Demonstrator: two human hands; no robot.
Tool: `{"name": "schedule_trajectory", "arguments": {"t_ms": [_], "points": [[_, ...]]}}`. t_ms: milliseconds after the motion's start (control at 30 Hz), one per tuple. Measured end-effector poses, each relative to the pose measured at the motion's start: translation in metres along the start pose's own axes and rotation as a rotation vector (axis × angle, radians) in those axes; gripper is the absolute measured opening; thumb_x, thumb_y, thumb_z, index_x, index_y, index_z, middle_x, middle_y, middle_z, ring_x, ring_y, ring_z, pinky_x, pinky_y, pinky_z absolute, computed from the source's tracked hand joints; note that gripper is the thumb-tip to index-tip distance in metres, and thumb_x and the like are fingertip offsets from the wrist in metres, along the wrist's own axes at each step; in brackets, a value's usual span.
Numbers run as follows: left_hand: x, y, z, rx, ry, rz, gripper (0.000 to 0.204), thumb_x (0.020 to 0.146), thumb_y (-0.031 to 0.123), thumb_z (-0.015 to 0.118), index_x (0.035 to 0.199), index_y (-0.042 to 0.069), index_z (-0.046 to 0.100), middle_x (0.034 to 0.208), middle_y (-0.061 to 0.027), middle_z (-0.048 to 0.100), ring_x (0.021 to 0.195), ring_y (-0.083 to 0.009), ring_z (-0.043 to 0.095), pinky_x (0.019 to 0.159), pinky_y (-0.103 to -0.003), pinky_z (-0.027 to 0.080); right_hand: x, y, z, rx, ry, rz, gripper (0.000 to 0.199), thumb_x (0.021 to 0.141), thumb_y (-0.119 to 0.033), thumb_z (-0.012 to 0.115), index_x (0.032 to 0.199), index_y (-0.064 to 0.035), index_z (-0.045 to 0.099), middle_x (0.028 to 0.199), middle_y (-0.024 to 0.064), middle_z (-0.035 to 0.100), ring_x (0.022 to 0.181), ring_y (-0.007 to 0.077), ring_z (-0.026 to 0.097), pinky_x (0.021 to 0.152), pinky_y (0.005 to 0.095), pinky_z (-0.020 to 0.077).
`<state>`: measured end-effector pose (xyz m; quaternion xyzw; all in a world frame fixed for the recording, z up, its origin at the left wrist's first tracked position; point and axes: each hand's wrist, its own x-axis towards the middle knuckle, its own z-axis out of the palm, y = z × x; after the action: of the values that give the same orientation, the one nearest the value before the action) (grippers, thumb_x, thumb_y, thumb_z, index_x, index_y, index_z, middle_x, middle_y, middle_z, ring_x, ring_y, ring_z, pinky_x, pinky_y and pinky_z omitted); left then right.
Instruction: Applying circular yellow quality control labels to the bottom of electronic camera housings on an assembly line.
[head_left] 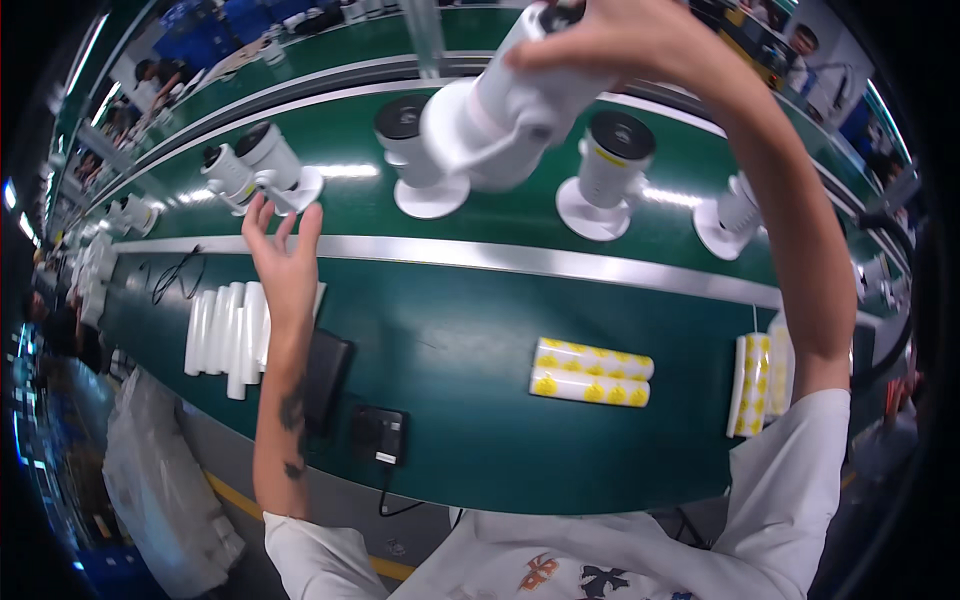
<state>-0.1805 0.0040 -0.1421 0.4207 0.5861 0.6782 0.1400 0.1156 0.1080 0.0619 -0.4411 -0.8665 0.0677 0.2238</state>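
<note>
Nearest the camera, at twelve o'clock, a white device (515,105) with a hinged neck and round disc base is held in the air above the green belt (345,190), tilted, its base toward seven o'clock. The right hand (625,40) grips its upper body, thumb across the near side; the remaining fingers cannot be made out.

The left hand (283,262), between nine and ten o'clock, is spread and holds nothing, fingertips up beside a pair of similar devices (272,163); contact with them cannot be determined. Further units stand on the belt: a black-topped unit (604,170) between one and two o'clock, a smaller unit (735,210) toward two.

Handling assessment: the device is judged rigid and fairly light, being carried one-handed. The smooth shell would likely slip in a loose grip. The neck joint may swivel, and the black end face could scratch. Recommended hold: full wrap around the cylinder, second hand under the disc rim, no load on the neck.
</note>
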Motion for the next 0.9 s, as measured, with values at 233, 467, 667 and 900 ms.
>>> {"name": "schedule_trajectory", "arguments": {"t_ms": [233, 467, 667, 900], "points": [[0.172, -0.095, -0.014, 0.374, 0.127, -0.034, 0.102, 0.066, 0.038, 0.086, 0.137, -0.012, 0.032, 0.134, -0.0274, 0.042, 0.125, -0.0353, 0.046, 0.106, -0.041, 0.038, 0.162, 0.075, 0.038, -0.159, -0.197, 0.158, 0.065, 0.062, -0.033, 0.084, 0.11, 0.0056, 0.062, 0.1, 0.0206, 0.066, 0.083, 0.0323, 0.069, 0.055, 0.0444, 0.0614], [0.233, -0.164, -0.055, 0.519, 0.236, 0.084, 0.122, 0.057, 0.048, 0.089, 0.137, -0.018, 0.027, 0.137, -0.0322, 0.04, 0.129, -0.0391, 0.042, 0.109, -0.04, 0.033, 0.159, 0.083, 0.117, -0.158, -0.423, 0.331, 0.063, 0.065, -0.036, 0.083, 0.107, 0.0069, 0.062, 0.108, 0.02, 0.066, 0.091, 0.0352, 0.068, 0.056, 0.0429, 0.0623], [0.258, -0.174, -0.051, 0.426, 0.151, 0.039, 0.111, 0.06, 0.045, 0.089, 0.138, -0.01, 0.034, 0.132, -0.0256, 0.051, 0.121, -0.0343, 0.053, 0.103, -0.039, 0.04, 0.173, 0.064, 0.125, -0.288, -0.525, 0.127, 0.081, 0.066, -0.05, 0.08, 0.116, 0.0097, 0.059, 0.119, 0.0272, 0.06, 0.108, 0.0384, 0.062, 0.09, 0.0428, 0.0548], [0.231, -0.146, -0.053, 0.569, 0.262, 0.062, 0.089, 0.062, 0.042, 0.089, 0.124, -0.009, 0.051, 0.116, -0.0219, 0.063, 0.106, -0.0307, 0.062, 0.092, -0.038, 0.048, 0.157, -0.006, 0.171, -0.028, -0.589, -0.289, 0.116, 0.058, -0.057, 0.083, 0.142, 0.0039, 0.031, 0.134, 0.0309, 0.044, 0.126, 0.0394, 0.047, 0.106, 0.0415, 0.0407]]}}
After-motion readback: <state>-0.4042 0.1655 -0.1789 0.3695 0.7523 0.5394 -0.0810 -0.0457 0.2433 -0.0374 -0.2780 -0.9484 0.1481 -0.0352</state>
